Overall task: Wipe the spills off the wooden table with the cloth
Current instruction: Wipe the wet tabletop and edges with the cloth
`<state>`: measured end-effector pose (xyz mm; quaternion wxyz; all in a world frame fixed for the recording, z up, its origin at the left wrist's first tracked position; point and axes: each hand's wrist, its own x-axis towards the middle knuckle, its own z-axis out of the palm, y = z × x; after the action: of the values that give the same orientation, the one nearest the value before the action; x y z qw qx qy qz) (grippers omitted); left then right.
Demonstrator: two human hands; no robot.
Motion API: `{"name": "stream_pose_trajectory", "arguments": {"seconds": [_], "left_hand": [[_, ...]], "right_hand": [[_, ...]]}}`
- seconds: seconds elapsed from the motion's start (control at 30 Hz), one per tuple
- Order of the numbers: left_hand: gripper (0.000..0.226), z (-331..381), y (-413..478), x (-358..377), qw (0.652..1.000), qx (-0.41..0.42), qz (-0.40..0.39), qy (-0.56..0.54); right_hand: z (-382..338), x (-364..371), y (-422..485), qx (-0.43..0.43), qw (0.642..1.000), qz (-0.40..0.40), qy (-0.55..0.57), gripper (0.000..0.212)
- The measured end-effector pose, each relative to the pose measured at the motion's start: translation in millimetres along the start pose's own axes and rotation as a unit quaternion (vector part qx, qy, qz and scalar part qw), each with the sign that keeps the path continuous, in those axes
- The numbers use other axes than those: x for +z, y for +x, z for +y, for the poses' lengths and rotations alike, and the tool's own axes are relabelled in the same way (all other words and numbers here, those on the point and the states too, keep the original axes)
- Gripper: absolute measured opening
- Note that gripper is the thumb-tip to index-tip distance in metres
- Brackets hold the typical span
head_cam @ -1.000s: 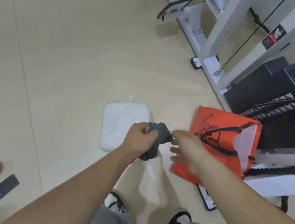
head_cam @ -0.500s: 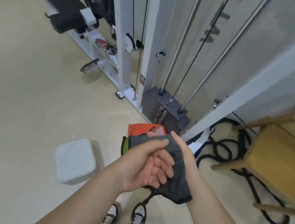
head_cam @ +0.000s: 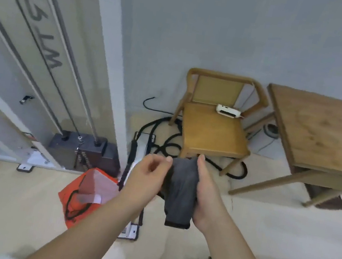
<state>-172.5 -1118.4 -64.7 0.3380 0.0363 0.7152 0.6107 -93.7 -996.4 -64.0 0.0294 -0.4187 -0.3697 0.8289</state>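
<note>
1. The cloth [head_cam: 182, 190], dark grey, hangs in the air between both hands, in front of the person and above the floor [head_cam: 273, 227].
2. The right hand [head_cam: 205, 194] lies along the cloth's right side, fingers straight and pointing up, palm pressed to the fabric; the thumb is hidden behind the cloth, so the grip looks loose and flat rather than a fist.
3. The left hand [head_cam: 148, 175] is curled, with thumb and fingertips pinching the cloth's upper left edge.
4. The cloth's lower hem droops below the right wrist.
5. The table [head_cam: 325, 131], bare wood, stands at the far right, well apart from the hands and the cloth.
6. A wooden chair [head_cam: 213, 130] stands just left of the table against the wall, with a small white device [head_cam: 228, 111] on the back of its seat.
7. Black rope [head_cam: 164, 137] lies coiled on the floor under and beside the chair.
8. An orange bag [head_cam: 83, 196] lies on the floor below the left forearm.
9. A white gym machine [head_cam: 64, 78] fills the left side.
</note>
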Motion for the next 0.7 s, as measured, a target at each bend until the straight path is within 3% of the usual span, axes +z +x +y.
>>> {"name": "stream_pose_trajectory", "arguments": {"seconds": [0.1, 0.23, 0.3, 0.4, 0.57, 0.7], "left_hand": [[0.043, 16, 17, 71, 0.987, -0.081, -0.137, -0.037], [0.049, 40, 34, 171, 0.961, -0.159, -0.209, -0.091], [0.039, 49, 45, 215, 0.958, -0.160, -0.228, -0.066], [0.030, 58, 71, 271, 0.954, -0.172, -0.236, -0.072], [0.028, 80, 127, 332, 0.954, -0.186, -0.222, -0.081], [0.034, 104, 180, 377, 0.936, -0.195, -0.284, -0.073]], "right_hand": [[-51, -54, -9, -0.046, 0.999, 0.018, 0.011, 0.053], [-111, -135, -8, -0.107, 0.985, 0.071, -0.116, 0.029], [-139, -173, -4, -0.131, 0.972, 0.091, -0.176, 0.034], [-180, -226, 1, -0.153, 0.967, 0.108, -0.171, 0.036], [-236, -288, 27, -0.162, 0.954, 0.180, -0.179, 0.019], [-283, -306, 67, -0.169, 0.948, 0.200, -0.181, 0.015]]}}
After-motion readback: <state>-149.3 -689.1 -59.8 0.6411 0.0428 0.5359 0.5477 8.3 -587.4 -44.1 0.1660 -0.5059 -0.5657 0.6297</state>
